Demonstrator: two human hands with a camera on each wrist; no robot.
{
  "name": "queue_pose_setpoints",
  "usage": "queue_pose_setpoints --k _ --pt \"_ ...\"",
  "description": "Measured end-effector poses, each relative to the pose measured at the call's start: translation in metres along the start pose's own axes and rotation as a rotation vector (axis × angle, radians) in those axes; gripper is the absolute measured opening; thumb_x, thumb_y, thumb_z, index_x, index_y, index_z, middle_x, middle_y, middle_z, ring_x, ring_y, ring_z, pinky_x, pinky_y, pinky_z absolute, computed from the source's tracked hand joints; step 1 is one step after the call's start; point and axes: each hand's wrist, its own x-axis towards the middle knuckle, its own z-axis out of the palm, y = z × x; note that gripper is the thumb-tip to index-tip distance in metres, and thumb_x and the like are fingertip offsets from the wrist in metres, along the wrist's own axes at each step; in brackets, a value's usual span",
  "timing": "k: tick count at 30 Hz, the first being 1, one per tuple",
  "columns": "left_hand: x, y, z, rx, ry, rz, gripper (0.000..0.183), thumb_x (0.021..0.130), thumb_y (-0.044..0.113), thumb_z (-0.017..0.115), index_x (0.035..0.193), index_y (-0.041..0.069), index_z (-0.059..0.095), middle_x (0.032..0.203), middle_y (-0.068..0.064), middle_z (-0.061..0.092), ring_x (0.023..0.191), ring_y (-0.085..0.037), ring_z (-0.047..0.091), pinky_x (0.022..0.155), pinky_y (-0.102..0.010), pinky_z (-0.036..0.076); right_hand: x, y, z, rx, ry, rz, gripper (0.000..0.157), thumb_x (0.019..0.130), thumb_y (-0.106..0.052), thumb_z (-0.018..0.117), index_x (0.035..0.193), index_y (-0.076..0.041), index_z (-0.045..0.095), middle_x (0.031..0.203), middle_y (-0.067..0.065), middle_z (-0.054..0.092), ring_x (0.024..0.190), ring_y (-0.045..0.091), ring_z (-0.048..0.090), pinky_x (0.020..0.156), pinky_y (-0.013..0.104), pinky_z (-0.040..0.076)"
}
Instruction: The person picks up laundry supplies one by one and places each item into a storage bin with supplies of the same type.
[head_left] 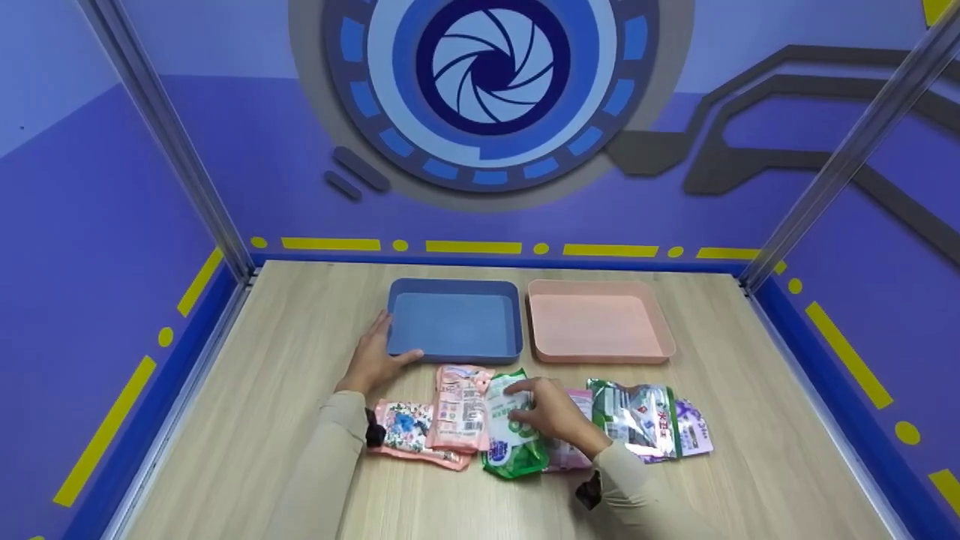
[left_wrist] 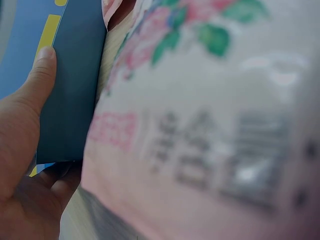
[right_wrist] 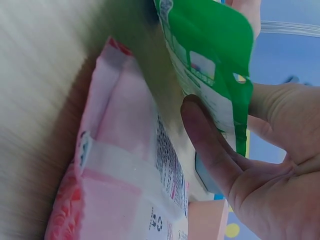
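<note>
In the head view my left hand holds the near left corner of a blue tray. Its thumb lies along the tray's near wall in the left wrist view, with the other fingers round the corner. My right hand pinches a green and white pouch; in the right wrist view one finger lies across the pouch's face. Just left of the pouch is a pink pack, partly on top of a floral pink pack.
A pink tray stands right of the blue one. Behind my right hand lies a pink-purple pack. Farther right, a silver and green pouch overlaps a purple pack. Printed panels enclose the wooden table.
</note>
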Motion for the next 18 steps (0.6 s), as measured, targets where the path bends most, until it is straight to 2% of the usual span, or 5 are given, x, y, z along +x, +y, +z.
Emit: queue_pose_setpoints --k 2,4,7,11,18 --pt "-0.0003 0.0003 -0.0001 -0.001 0.001 0.005 0.103 0.089 0.047 0.079 0.164 0.006 0.021 0.172 -0.011 0.01 0.156 -0.035 0.015 0.125 -0.051 0.019 -0.0005 -0.0007 -0.001 0.002 0.014 0.0 0.031 0.088 -0.01 0.081 0.118 -0.003 0.076 0.124 0.015 0.072 0.082 0.017 0.067 0.08 0.036 0.059" --pt "-0.0007 0.0008 -0.0004 -0.002 0.002 0.015 0.103 0.089 0.046 0.079 0.164 0.005 0.021 0.172 -0.012 0.011 0.156 -0.035 0.015 0.125 -0.052 0.02 -0.0013 -0.0016 -0.002 0.003 0.034 0.0 0.029 0.088 -0.01 0.08 0.116 -0.004 0.077 0.122 0.014 0.073 0.072 0.01 0.062 0.07 0.029 0.056" --pt "-0.0013 0.0015 -0.0008 0.001 0.005 0.027 0.103 0.089 0.045 0.08 0.163 0.003 0.021 0.172 -0.014 0.012 0.156 -0.036 0.016 0.125 -0.052 0.02 -0.0022 -0.0024 -0.0029 0.012 0.055 0.002 0.027 0.088 -0.01 0.08 0.114 -0.004 0.078 0.118 0.013 0.074 0.069 0.007 0.059 0.062 0.023 0.051" --pt "-0.002 0.0026 -0.0011 0.002 0.006 0.021 0.103 0.089 0.044 0.08 0.163 0.003 0.021 0.172 -0.013 0.012 0.156 -0.034 0.015 0.125 -0.05 0.019 -0.0029 -0.0028 -0.0043 0.036 0.059 0.017 0.026 0.088 -0.008 0.08 0.114 -0.004 0.078 0.115 0.012 0.075 0.064 0.007 0.057 0.052 0.022 0.048" --pt "-0.0012 0.0018 -0.0004 0.003 0.002 0.008 0.104 0.089 0.046 0.08 0.164 0.005 0.021 0.172 -0.012 0.011 0.156 -0.035 0.015 0.125 -0.051 0.019 -0.0038 -0.0034 -0.0083 0.042 0.072 0.015 0.026 0.088 -0.007 0.079 0.113 -0.003 0.078 0.115 0.014 0.075 0.063 0.007 0.058 0.052 0.022 0.05"
